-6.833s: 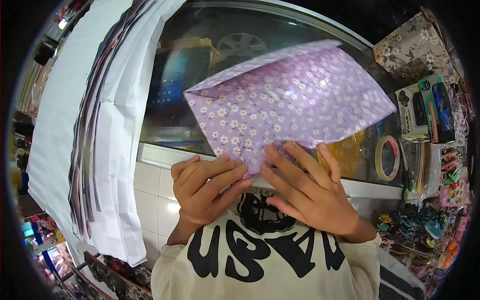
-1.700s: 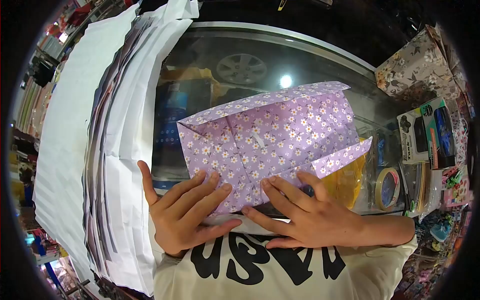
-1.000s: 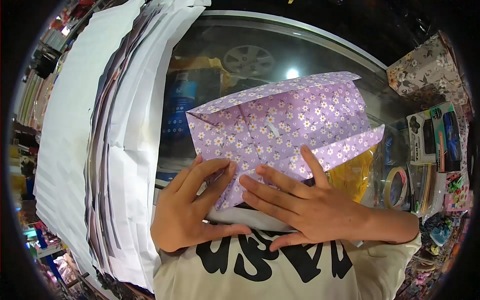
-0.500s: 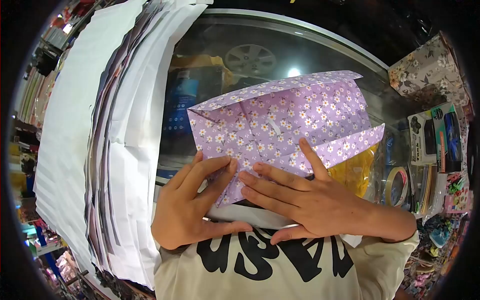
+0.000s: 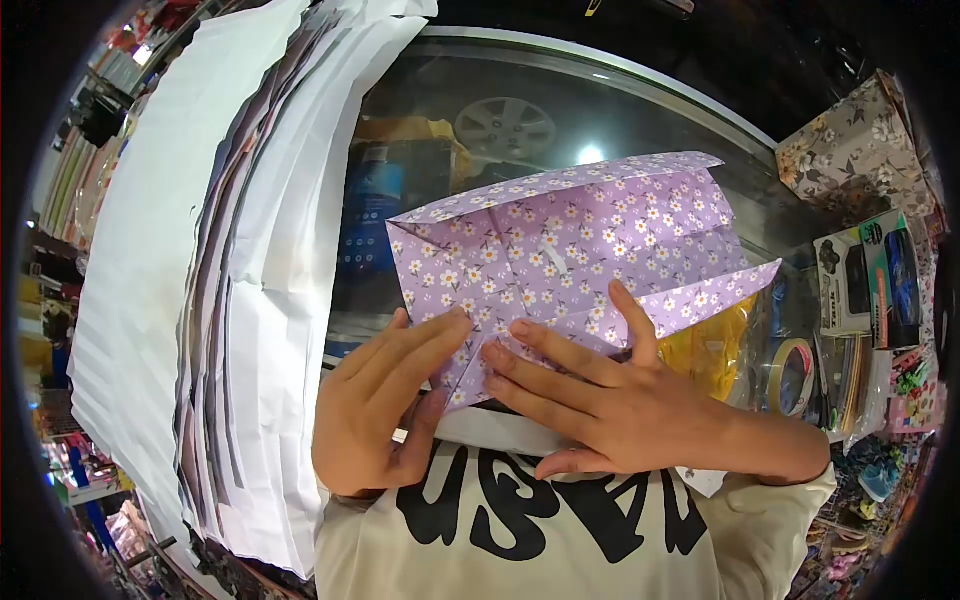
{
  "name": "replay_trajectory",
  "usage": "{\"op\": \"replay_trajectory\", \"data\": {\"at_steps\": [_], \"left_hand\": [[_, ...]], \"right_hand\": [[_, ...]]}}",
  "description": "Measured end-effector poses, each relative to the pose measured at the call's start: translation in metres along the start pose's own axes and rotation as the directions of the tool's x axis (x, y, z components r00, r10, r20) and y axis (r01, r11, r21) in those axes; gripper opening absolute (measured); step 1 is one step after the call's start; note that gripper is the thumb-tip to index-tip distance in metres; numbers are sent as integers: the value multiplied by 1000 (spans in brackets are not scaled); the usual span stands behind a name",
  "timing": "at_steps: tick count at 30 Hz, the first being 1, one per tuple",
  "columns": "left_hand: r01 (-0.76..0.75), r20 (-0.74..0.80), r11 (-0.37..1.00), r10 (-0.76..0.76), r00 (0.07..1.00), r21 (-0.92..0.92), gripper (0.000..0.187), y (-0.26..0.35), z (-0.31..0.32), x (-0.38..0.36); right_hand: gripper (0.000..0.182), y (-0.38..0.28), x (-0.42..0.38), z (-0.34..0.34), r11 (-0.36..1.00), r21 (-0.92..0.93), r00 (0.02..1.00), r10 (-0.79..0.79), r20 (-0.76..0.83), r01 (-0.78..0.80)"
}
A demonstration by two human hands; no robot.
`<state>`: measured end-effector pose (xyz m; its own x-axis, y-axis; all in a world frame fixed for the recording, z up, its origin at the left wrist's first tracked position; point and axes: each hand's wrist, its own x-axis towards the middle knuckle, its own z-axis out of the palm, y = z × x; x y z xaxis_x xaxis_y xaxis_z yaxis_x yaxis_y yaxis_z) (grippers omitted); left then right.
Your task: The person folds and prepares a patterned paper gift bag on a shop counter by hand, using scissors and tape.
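Purple daisy-print wrapping paper [image 5: 620, 225] lies on a glass-topped counter, with folded flaps along its far and near sides. At its near left corner, the fingers of my left hand [image 5: 375, 410] are stretched over the paper, with the thumb bent in by the corner's lower edge. My right hand [image 5: 600, 390] lies flat on the near part, fingers spread and index or little finger resting on the near flap. A short pale strip [image 5: 553, 260] shows on the paper's middle. Whatever is under the paper is hidden.
A thick stack of large white sheets [image 5: 280, 330] covers the left side. Through the glass counter [image 5: 620, 100] a blue package [image 5: 372, 210] shows. At right are a tape roll [image 5: 791, 376], a boxed item [image 5: 845, 280], a floral box [image 5: 850, 145] and a yellow packet [image 5: 710, 350].
My left thumb has drawn up from near the shirt toward the paper's corner. My right hand stays almost in place. The view has shifted slightly.
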<state>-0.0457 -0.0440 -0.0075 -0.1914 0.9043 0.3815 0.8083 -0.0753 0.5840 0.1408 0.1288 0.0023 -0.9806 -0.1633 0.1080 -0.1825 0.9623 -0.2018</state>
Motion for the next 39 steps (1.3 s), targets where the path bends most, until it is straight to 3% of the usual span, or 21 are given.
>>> {"op": "replay_trajectory", "data": {"at_steps": [4, 13, 16, 22, 39], "left_hand": [[64, -67, 998, -65, 996, -12, 50, 7, 2, 4], [6, 3, 1000, -6, 1000, 20, 36, 0, -3, 3], [2, 9, 1000, -2, 1000, 30, 36, 0, -3, 4], [21, 30, 999, -22, 999, 43, 34, 3, -4, 7], [55, 48, 996, -58, 997, 74, 39, 3, -1, 7]], "right_hand": [[67, -5, 1, 1, 992, -127, 999, -12, -40, 7], [70, -1, 4, -3, 995, 97, 996, 25, 88, -33], [73, -1, 4, 0, 990, 130, 994, 42, 98, -54], [67, -3, 2, -1, 1000, 17, 998, 3, 59, -4], [67, -3, 5, -3, 992, 103, 982, 60, 181, -80]]}}
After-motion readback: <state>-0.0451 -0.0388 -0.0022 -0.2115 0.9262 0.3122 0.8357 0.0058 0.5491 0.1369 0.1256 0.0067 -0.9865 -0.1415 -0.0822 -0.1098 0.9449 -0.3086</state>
